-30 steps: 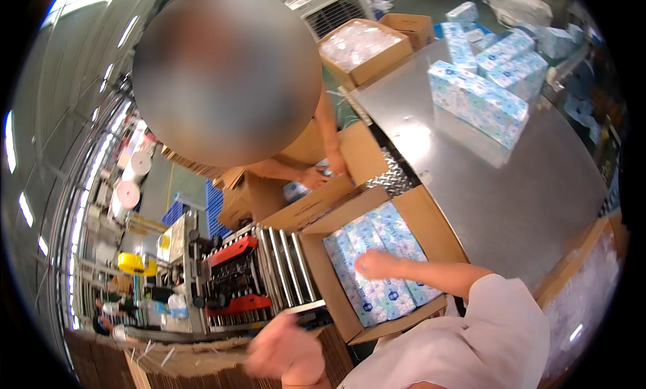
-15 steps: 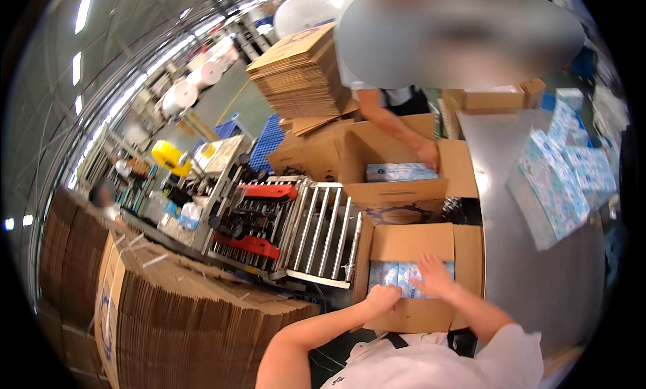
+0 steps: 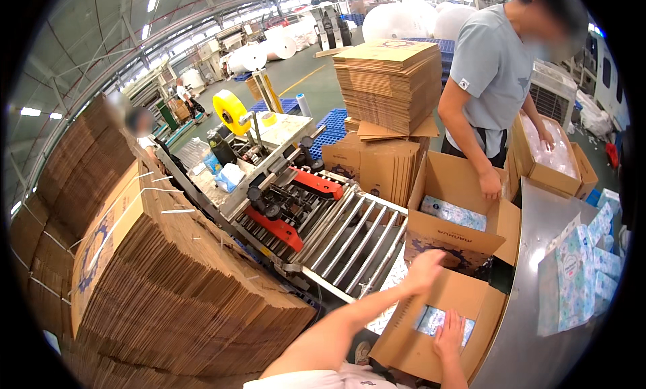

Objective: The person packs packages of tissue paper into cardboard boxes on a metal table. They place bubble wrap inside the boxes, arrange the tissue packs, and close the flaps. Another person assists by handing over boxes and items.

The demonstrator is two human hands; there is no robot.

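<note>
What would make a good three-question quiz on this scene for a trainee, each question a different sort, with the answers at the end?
1. Multiple choice: what colour is the large tape roll beyond the metal rollers? A) red B) yellow C) green
2. True or false: the far carton, in front of the co-worker, is taped shut.
3. Short answer: which of the camera wearer's own hands is at the blue-and-white packs inside the near carton?

Key:
1. B, yellow.
2. False; it is open at the top.
3. The right hand.
</note>
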